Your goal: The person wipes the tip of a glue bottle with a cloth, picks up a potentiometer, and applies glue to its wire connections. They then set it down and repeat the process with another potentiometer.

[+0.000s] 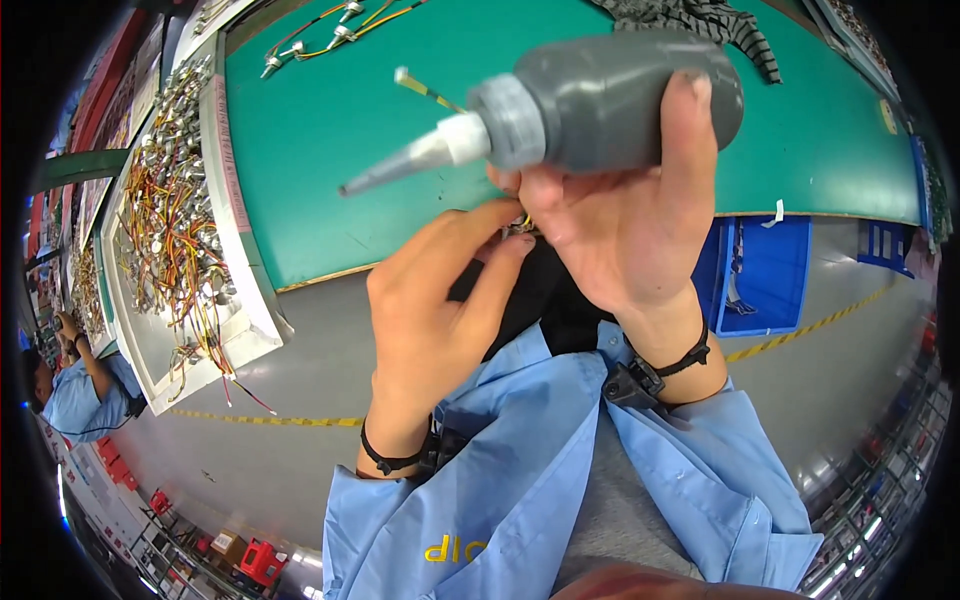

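Across my right hand (pixel 640 235) lies a dark grey squeeze bottle (pixel 630 100), gripped with the thumb over its side. Its tapered nozzle (pixel 400 165) points left and slightly down, above the green tabletop (pixel 310 190). My left hand (pixel 435 290) is closed in a pinch near the table's front edge. Between its thumb and forefinger sits a small metal component with wires (pixel 517 227), partly hidden by the fingers. Behind the bottle's neck runs a short wire lead with a white connector (pixel 403 76); whether it joins the pinched component is hidden.
On the left stands a white tray (pixel 262 305) heaped with wired metal components (pixel 180 210). Several similar ones (pixel 340 35) lie on the far table. A striped cloth (pixel 690 18) is at the back, a blue bin (pixel 770 325) below the front edge. Another person (pixel 88 395) works far left.
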The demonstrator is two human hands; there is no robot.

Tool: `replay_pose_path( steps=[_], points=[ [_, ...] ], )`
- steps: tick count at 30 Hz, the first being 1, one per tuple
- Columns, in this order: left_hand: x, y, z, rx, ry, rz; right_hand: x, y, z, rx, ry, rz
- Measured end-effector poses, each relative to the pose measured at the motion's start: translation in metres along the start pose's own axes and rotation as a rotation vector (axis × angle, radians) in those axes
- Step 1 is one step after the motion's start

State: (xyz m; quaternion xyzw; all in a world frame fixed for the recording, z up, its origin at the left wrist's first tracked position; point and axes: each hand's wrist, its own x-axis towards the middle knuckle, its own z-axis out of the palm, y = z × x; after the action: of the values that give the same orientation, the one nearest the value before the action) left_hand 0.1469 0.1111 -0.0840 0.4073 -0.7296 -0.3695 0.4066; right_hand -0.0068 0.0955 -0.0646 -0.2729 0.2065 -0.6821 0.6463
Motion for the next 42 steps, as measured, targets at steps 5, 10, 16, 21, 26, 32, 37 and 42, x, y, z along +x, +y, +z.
replay_pose_path(
  steps=[5, 10, 16, 21, 26, 32, 37, 42],
  points=[
    [-0.008, 0.005, 0.011, -0.513, 0.034, -0.170, 0.012, -0.035, 0.040, -0.016, 0.553, 0.204],
    [-0.015, 0.005, 0.013, -0.855, 0.070, -0.174, 0.004, -0.017, 0.018, 0.251, 0.306, 0.180],
    [-0.012, 0.013, 0.005, -0.828, 0.237, -0.097, -0.022, -0.021, -0.011, 0.166, 0.132, -0.098],
    [-0.008, 0.023, 0.005, -0.755, 0.317, -0.002, -0.028, -0.015, 0.006, 0.021, 0.290, -0.451],
    [-0.009, 0.021, 0.006, -0.585, 0.359, 0.156, -0.032, -0.021, -0.004, -0.261, 0.009, -0.507],
    [-0.014, 0.025, 0.006, -0.478, 0.397, 0.186, -0.041, -0.039, -0.037, -0.538, -0.293, -0.548],
    [-0.014, 0.026, 0.006, -0.481, 0.396, 0.173, -0.040, -0.040, -0.035, -0.566, -0.314, -0.553],
    [-0.012, 0.024, 0.005, -0.470, 0.403, 0.223, -0.039, -0.040, -0.033, -0.591, -0.335, -0.562]
  ],
)
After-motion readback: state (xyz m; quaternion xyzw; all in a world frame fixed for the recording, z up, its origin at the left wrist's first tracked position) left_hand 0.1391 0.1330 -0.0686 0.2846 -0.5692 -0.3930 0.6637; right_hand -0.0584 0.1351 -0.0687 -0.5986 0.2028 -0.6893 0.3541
